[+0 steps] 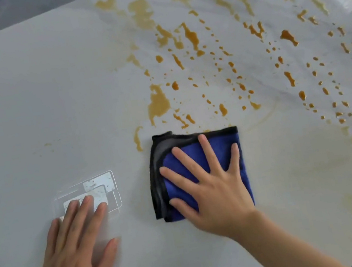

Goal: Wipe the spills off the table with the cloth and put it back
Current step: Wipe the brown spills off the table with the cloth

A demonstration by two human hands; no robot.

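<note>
The cloth (215,150) is deep blue, edged in black, with a grey fold at its left. Amber-orange spills (191,37) blotch and speckle the pale grey-white, faintly veined surface (25,100).

Before us the pale table (25,100) lies bare across its far left, where a hand could sweep unhindered. Our left hand (73,250) rests flat on the near left, fingertips on a clear plastic tray (100,188). Just right of it our right hand (212,188) presses flat on the folded blue cloth (196,148). Beyond the cloth, amber spills (158,103) spread far and right, nothing standing among them.
</note>
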